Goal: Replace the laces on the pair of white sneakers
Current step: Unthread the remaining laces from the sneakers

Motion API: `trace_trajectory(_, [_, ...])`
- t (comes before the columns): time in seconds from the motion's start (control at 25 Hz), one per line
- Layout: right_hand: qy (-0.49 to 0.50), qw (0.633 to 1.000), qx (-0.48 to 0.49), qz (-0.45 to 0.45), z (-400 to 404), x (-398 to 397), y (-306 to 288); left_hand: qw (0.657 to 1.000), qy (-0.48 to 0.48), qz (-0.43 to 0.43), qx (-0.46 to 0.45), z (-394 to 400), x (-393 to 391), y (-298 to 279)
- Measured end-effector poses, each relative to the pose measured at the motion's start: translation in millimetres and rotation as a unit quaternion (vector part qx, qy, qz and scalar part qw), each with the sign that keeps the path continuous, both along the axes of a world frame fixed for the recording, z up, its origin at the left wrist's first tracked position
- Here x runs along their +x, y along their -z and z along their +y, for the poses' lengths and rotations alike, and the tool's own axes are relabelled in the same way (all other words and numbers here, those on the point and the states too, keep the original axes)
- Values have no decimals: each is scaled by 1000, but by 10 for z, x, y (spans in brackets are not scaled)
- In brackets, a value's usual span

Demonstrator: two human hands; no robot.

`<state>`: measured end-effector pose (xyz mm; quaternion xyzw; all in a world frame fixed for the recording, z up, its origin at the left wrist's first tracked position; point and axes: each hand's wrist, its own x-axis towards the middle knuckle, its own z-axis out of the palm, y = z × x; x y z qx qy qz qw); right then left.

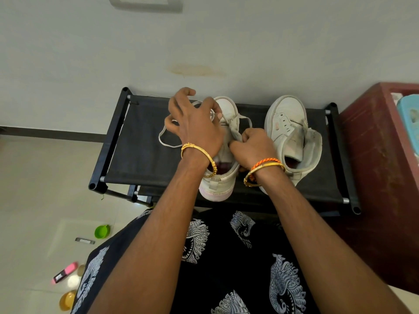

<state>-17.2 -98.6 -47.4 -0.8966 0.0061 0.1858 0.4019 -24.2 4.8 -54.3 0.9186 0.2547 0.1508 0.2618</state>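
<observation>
Two white high-top sneakers stand on a black fabric shoe rack [140, 150], toes pointing away from me. My left hand [195, 123] is over the left sneaker [224, 177] and pinches its white lace [167, 145], which loops loosely out to the left on the rack. My right hand [254, 147] grips the tongue and upper edge of that same sneaker. The right sneaker [292, 134] stands apart to the right with no lace showing, its tongue flopped open.
A dark red cabinet [381, 177] stands right of the rack with a light blue container [408, 123] on top. On the floor at the lower left lie a green lid [102, 231], a pink marker [64, 272] and small round items. A wall is behind the rack.
</observation>
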Motion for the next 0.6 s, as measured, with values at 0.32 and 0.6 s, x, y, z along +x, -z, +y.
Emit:
trace_trajectory(0.32, [-3,1000,-6,3,-33,-3,-16,951,-137,-239,-137,147,6,-113])
trace_trajectory(0.6, [-4,1000,-12,7,-10,2,-34,922,-29,-222,-315,156,7,-116])
